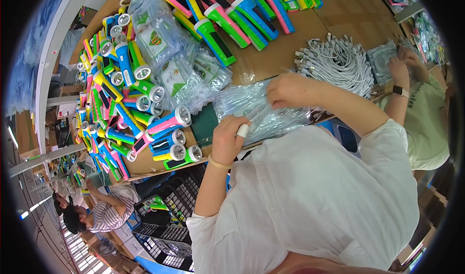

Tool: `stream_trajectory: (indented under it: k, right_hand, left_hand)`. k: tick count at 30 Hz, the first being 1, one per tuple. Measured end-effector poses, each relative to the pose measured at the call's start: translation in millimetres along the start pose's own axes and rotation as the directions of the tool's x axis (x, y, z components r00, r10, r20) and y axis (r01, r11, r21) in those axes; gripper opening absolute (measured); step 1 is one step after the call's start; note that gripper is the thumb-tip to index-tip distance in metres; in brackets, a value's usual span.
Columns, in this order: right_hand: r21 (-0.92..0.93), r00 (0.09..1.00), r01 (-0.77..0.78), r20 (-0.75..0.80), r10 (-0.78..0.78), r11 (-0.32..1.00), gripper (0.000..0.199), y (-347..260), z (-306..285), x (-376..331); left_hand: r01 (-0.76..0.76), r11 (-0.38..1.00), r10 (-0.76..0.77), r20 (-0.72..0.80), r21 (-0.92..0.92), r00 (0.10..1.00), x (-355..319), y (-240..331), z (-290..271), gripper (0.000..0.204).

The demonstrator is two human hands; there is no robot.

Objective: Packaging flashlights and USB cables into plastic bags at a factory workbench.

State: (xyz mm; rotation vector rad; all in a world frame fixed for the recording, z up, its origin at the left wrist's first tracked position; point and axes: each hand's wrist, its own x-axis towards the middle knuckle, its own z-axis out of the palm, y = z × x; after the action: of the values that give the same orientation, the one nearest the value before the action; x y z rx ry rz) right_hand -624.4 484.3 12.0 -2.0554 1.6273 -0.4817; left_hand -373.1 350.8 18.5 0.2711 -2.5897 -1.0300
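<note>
- Head view, centre of frame: my left hand (227,140) is closed in a fist round a small white cylinder-shaped piece (242,130); only its end pokes out past my fingers, so I cannot tell what it is.
- My right hand (289,91) sits just above and right of it, fingers curled down and pinching the top of a clear plastic bag (264,110) that lies on the stack of clear bags at the near edge of the worktop (271,56).
- The white piece is right at the bag's left edge, touching or nearly so; whether it is partly inside I cannot tell through the glare.
- Progress, as I judge it: bagging is mid-way at best. A big heap of loose flashlights (140,109), pink, blue, green and yellow, fills the left of the frame, unbagged.
- A second row of flashlights (232,17) lies along the top centre, also bare.
- A pile of printed empty bags (179,65) sits between the two groups, upper centre-left, so plenty of bags are left.
- A bundle of white cables (339,63) lies upper right on the worktop, loose and not packed.
- No finished bagged items clearly visible near my hands.
- Right edge: another person's hands (404,65) work at their own bags, apart from mine.
- Lower left: black crates (169,216) below the worktop, with a few flashlights inside.
</note>
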Motion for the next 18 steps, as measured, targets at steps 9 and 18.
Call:
stream_trajectory:
  k: [9, 18]
  right_hand:
    - [0.282, 0.484, -0.68, -0.52, 0.704, 0.677, 0.061, 181.3, -88.9, 2.3]
    - [0.873, 0.669, -0.188, -0.221, 0.71, 0.449, 0.086, 79.6, -88.9, 5.2]
  left_hand:
    - [-0.332, 0.943, 0.332, 0.111, -0.022, 0.937, 10.4, 11.7, 4.7, 0.026]
    - [-0.285, 0.947, 0.303, 0.119, -0.147, 0.946, 13.2, 5.8, 13.1, 0.021]
